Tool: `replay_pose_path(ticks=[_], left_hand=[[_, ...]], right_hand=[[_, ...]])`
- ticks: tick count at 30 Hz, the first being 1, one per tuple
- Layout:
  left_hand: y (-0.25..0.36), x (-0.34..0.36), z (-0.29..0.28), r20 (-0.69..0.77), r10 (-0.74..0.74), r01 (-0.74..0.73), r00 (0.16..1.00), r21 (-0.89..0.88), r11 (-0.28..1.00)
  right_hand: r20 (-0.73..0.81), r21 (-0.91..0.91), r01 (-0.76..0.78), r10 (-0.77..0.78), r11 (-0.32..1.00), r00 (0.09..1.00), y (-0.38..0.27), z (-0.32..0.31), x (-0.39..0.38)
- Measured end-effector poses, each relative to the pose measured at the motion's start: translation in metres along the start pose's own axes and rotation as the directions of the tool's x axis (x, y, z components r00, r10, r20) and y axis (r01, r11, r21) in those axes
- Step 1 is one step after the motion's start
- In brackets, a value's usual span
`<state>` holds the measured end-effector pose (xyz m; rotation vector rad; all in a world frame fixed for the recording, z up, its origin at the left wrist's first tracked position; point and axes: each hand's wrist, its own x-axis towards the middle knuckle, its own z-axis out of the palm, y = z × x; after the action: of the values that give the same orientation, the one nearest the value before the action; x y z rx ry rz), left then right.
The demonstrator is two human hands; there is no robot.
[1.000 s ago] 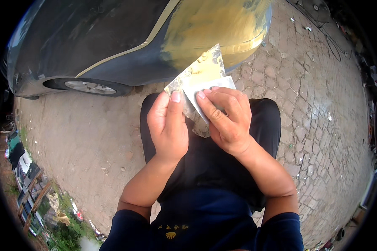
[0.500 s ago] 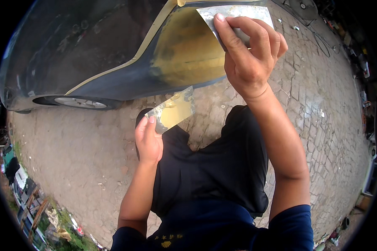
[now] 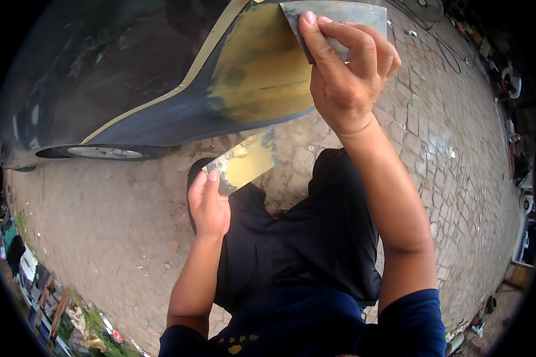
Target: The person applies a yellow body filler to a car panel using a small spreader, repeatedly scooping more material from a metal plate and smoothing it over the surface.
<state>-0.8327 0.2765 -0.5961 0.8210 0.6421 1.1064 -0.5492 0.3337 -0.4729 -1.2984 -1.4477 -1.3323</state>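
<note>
My right hand [image 3: 348, 71] grips a flat metal putty spreader [image 3: 363, 16], thumb stretched along its left side. The spreader is up against the far right end of the car panel; whether its edge touches is hidden. Yellow filler [image 3: 256, 65] covers much of that dark grey panel. Lower down, my left hand [image 3: 209, 205] pinches the near corner of a second metal plate [image 3: 223, 169]. A layer of yellow putty [image 3: 250, 162] lies on it, with a thicker lump near its upper edge. This plate is held above my left knee, apart from the car.
The dark car body [image 3: 107, 65] fills the upper left, with a wheel [image 3: 104, 152] below it. Masking tape [image 3: 211, 47] borders the filled panel. Brick paving [image 3: 435, 178] spreads around me. Clutter [image 3: 53, 309] lies at the lower left, and a hose or cable [image 3: 449, 53] at the upper right.
The spreader in my right hand has tilted and shifted slightly left and up. My left hand and its plate have moved a little down. The view has shifted slightly.
</note>
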Motion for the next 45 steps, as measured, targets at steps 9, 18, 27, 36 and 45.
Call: replay_pose_path(ticks=[9,18,27,36,45], left_hand=[[0.004,-0.005,0.000,0.006,0.005,-0.004,1.000,-0.026,1.000],[0.007,-0.013,-0.004,0.015,0.032,-0.032,0.999,-0.004,0.999],[0.005,-0.010,-0.001,0.000,0.034,-0.034,0.999,-0.005,0.999],[0.004,-0.009,0.002,-0.033,0.045,-0.045,0.998,-0.003,0.999],[0.005,-0.007,0.004,-0.018,0.023,-0.023,1.000,-0.003,1.000]], right_hand=[[0.159,0.082,-0.065,0.051,0.994,0.986,-0.012,-0.004,-0.069],[0.291,0.103,-0.145,0.110,0.984,0.951,-0.030,-0.025,-0.098],[0.015,0.114,-0.049,0.047,0.992,0.999,0.031,-0.022,-0.020],[-0.092,0.094,0.012,-0.003,0.996,0.996,0.040,-0.003,-0.004],[-0.026,0.106,0.016,-0.013,0.994,1.000,0.031,0.010,-0.057]])
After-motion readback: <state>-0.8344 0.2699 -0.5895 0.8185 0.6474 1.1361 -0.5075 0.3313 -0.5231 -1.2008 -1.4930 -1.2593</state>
